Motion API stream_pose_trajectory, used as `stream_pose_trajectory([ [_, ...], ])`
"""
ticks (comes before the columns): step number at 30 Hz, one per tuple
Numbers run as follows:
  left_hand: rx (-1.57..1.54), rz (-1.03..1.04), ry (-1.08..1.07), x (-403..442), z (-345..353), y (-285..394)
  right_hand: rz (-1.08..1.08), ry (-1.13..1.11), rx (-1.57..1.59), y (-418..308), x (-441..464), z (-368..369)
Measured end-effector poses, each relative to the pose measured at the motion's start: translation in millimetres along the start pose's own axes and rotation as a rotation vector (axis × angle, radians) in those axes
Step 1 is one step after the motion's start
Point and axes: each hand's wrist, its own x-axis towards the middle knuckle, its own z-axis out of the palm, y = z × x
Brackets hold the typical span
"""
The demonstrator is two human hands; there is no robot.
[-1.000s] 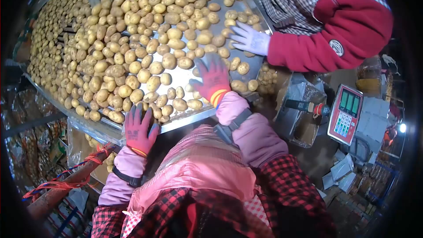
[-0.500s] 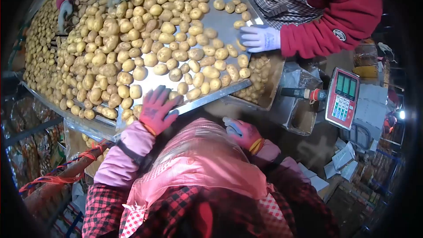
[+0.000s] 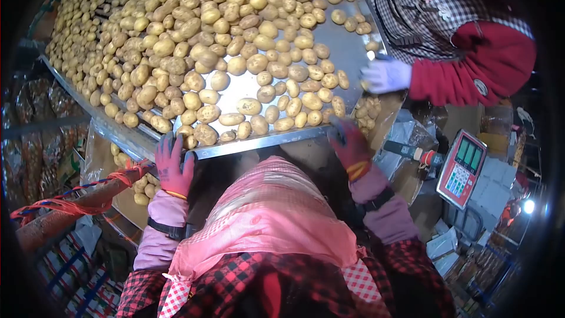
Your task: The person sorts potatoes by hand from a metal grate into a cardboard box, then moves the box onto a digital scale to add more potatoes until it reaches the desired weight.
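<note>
Head, R hand [image 3: 349, 142] back, nr tray [image 3: 268, 143]

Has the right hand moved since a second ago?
Yes. Against the metal tray, the right hand went from over the potatoes rightward to its near right corner.

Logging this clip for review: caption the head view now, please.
Left hand and right hand at the near edge of a table, potatoes across it, a co-worker's hand to the right.

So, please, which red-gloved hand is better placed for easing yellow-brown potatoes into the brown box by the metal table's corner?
The right hand, I'd judge: it is near the box, whereas the left hand is farther along the table.
</note>
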Motion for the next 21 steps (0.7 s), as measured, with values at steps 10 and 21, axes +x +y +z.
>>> stream_pose_trajectory([
  [10, -0.464, 0.173, -0.082, 36, -21, 81, -0.015, -0.390, -0.487, -53, 212, 38],
  [21, -1.374, -0.320, -0.862, 59, 48, 131, -0.172, -0.692, -0.007, -136, 35, 7],
])
